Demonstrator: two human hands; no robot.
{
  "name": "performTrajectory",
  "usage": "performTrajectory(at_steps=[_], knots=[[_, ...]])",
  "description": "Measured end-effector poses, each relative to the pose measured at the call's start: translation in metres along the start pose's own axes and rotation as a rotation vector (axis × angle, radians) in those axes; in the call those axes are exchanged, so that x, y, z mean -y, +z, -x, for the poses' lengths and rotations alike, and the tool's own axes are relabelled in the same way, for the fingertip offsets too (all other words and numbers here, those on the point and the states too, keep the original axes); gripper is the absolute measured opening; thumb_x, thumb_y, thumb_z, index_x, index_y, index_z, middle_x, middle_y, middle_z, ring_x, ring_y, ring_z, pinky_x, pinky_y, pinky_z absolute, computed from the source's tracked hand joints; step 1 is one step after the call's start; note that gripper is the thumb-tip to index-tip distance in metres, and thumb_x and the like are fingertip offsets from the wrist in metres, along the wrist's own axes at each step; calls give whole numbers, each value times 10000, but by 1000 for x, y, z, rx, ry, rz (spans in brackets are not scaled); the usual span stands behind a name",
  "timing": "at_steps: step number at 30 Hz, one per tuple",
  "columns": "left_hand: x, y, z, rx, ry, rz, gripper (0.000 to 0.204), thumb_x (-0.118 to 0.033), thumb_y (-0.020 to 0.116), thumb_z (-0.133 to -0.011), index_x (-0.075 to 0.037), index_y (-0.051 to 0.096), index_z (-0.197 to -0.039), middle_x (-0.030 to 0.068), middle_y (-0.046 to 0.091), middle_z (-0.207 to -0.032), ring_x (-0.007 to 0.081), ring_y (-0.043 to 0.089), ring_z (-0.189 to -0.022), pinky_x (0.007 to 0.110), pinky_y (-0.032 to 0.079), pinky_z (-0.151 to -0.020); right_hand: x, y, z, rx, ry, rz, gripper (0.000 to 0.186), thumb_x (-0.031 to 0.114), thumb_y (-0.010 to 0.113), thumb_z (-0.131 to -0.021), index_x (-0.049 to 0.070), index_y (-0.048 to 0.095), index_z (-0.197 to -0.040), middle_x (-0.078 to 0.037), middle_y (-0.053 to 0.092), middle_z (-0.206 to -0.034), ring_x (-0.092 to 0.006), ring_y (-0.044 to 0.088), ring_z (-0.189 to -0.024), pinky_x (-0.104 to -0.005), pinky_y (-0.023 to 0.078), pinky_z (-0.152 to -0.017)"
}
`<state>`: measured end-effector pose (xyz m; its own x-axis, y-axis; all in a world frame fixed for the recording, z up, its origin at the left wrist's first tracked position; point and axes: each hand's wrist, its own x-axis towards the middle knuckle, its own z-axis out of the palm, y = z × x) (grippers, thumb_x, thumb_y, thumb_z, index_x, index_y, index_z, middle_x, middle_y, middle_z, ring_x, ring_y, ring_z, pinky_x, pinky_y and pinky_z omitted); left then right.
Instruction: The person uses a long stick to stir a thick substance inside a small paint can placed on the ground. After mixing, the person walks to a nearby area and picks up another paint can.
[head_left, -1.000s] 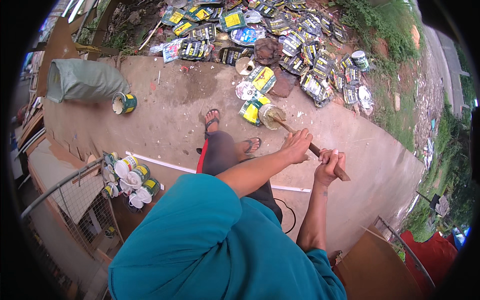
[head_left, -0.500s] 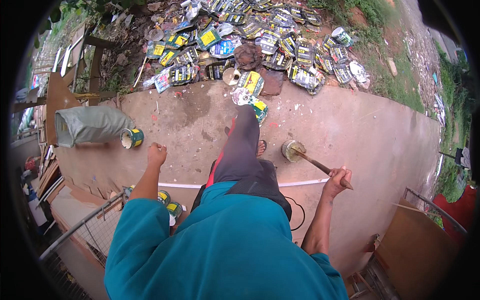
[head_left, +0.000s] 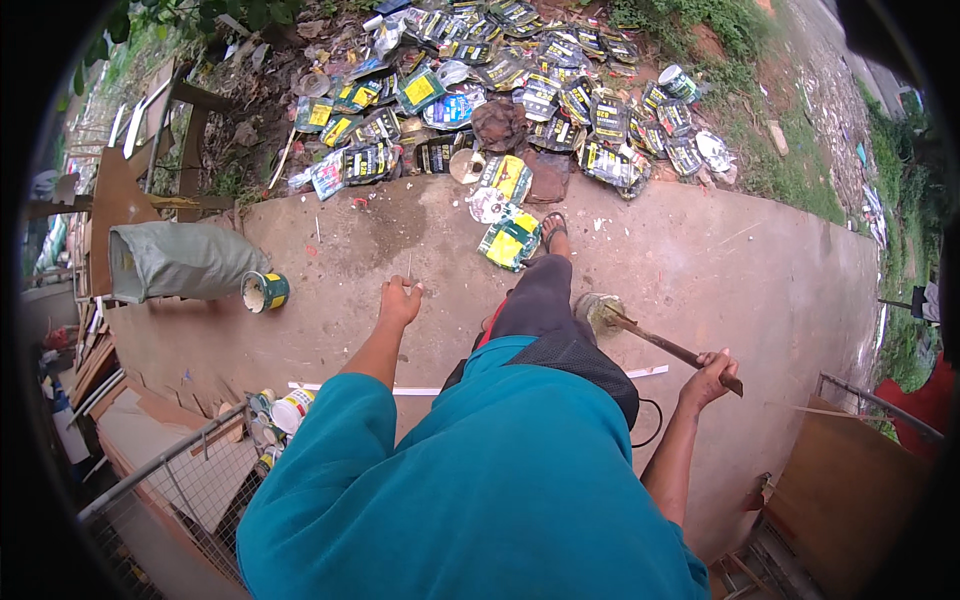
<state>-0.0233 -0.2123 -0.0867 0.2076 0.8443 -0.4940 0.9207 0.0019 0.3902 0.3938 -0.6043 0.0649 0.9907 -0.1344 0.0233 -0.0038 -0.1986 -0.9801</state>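
Note:
My right hand (head_left: 708, 380) is wrapped round the wooden handle of a mallet (head_left: 660, 343), close to the handle's end. The mallet's thick, round, greyish head (head_left: 598, 313) is low over the concrete, partly behind my leg. Out to the left, my left hand (head_left: 400, 302) hangs loosely curled over the concrete, with nothing visible in it. Just ahead of my sandalled foot (head_left: 556, 232) and to its left lies a flattened green and yellow tin (head_left: 510, 240). A pale round lid (head_left: 487, 205) and another crushed yellow tin (head_left: 507, 178) lie beyond it.
Many flattened black and yellow tins (head_left: 610, 118) are heaped beyond the concrete's far edge. A grey-green sack (head_left: 185, 262) and a green and yellow can (head_left: 265, 291) lie at left. A wire-mesh railing (head_left: 190, 480) and a brown board (head_left: 830, 480) stand nearby.
My body has shifted and a sandalled foot has come forward on the right. Both hands have moved rightward, the right one still holding the mallet. The flattened green tin is now fully uncovered.

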Motion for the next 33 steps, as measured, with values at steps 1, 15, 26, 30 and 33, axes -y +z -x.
performTrajectory(at_steps=[1,15,26,30,33], knots=[[6,0,2,5,-41,24,418,-351,729,-894,-52,593,-1153,271,550,-1227,431,571,-1155,474,470,-1008,1,1,-4,13,1,15,299,158,541,-1025,88,394,-774,-25,457,-648,-145,486,-606,-318,459,-629],[111,-45,176,-127,-422,7,398,-313,741,-880,-28,598,-1118,282,557,-1196,442,560,-1150,481,470,-1002,-9,47,-53,123,-1,113,309,230,559,-1005,71,444,-766,-56,531,-654,-171,546,-623,-346,476,-650],[100,-78,178,-174,-275,58,386,-327,735,-897,-22,626,-1107,257,595,-1137,385,610,-1040,455,497,-929,3,62,-9,287,-29,106,353,157,585,-1010,35,453,-707,-85,550,-644,-207,614,-660,-360,522,-707],[103,-91,177,-216,-266,50,376,-325,737,-896,-21,641,-1096,252,603,-1126,371,620,-1012,446,498,-923,0,87,3,227,12,-5,378,133,586,-1005,39,423,-677,-57,466,-585,-168,502,-561,-333,491,-630],[116,-97,193,-177,-372,149,362,-318,743,-885,-30,642,-1080,250,603,-1114,415,585,-1092,465,471,-981,1,112,10,313,-18,88,391,169,583,-1007,50,419,-674,-52,453,-578,-153,465,-527,-317,423,-544]])
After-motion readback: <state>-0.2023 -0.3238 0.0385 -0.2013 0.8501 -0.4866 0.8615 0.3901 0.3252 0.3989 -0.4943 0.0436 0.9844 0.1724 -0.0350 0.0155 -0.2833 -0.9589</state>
